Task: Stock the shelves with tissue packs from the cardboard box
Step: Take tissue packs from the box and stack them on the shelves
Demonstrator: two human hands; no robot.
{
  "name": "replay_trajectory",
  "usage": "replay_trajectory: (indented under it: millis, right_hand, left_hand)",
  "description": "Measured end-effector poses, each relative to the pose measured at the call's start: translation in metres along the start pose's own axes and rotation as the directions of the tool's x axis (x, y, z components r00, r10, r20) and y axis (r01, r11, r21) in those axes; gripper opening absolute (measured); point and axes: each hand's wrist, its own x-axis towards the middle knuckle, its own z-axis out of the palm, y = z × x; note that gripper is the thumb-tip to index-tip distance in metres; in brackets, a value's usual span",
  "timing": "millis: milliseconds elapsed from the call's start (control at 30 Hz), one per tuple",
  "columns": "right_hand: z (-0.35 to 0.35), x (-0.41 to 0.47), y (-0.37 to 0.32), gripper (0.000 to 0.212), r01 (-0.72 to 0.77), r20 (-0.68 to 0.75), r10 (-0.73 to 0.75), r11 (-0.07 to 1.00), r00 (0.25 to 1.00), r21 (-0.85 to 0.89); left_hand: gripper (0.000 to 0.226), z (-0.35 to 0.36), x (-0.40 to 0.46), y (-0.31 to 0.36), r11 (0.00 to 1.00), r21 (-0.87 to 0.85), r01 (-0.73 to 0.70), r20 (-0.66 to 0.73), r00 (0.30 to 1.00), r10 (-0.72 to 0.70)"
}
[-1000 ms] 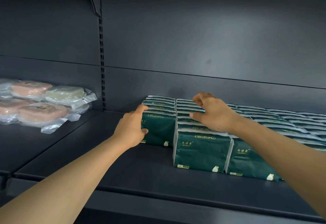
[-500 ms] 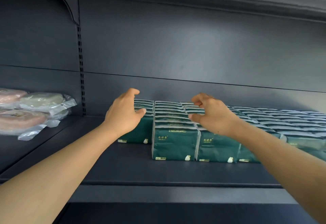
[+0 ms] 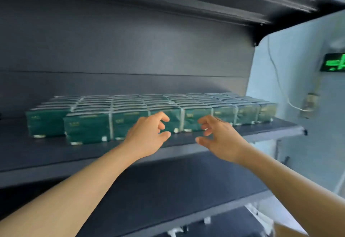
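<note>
Both hands empty, left hand point(image 3: 149, 136) and right hand point(image 3: 218, 138) loosely spread just in front of the green tissue packs point(image 3: 130, 113), which sit in tight upright rows on the shelf point(image 3: 46, 154), likely for fronting; box not visible.

Tissue packs point(image 3: 87, 126): glossy green plastic wrap. Shelf point(image 3: 46, 154): matt dark metal, smooth. Wall point(image 3: 298, 80): matt paint.

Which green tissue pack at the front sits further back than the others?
The leftmost tissue pack. Its front face sits behind the neighbouring pack, which sticks out toward the shelf edge.
</note>
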Motion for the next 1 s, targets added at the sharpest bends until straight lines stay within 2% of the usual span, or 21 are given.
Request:
replay_trajectory:
  millis: [200,367,500,633,700,800,1000]
  right_hand:
    - [-0.023,-0.104,0.115,0.046,-0.200,0.081,0.202,0.979,0.976,-0.033]
    - [-0.033,-0.183,0.192,0.042,-0.351,0.103,0.357,0.934,0.928,-0.072]
    - [-0.032,-0.230,0.244,0.039,-0.489,0.104,0.493,0.870,0.864,-0.063]
    - [-0.027,-0.264,0.292,0.028,-0.558,0.098,0.566,0.824,0.818,-0.100]
    - [-0.018,-0.277,0.320,0.033,-0.587,0.093,0.595,0.804,0.799,-0.095]
    - [-0.002,-0.292,0.366,0.037,-0.715,0.132,0.722,0.692,0.680,-0.104]
    - [0.033,-0.311,0.445,0.040,-0.834,0.182,0.840,0.536,0.512,-0.127]
  left_hand:
    - [0.031,0.122,-0.038,0.088,0.998,-0.061,0.026,0.221,0.975,-0.012]
    - [0.030,0.217,-0.066,0.149,0.993,-0.110,0.040,0.389,0.921,0.006]
    - [0.027,0.284,-0.078,0.178,0.990,-0.132,0.050,0.501,0.865,0.022]
    - [0.024,0.349,-0.079,0.191,0.987,-0.147,0.061,0.578,0.815,0.036]
    - [0.022,0.381,-0.077,0.193,0.987,-0.143,0.067,0.624,0.781,0.038]
    - [0.020,0.429,-0.071,0.190,0.987,-0.134,0.087,0.699,0.714,0.032]
    - [0.022,0.524,-0.060,0.176,0.994,-0.076,0.083,0.811,0.585,0.013]
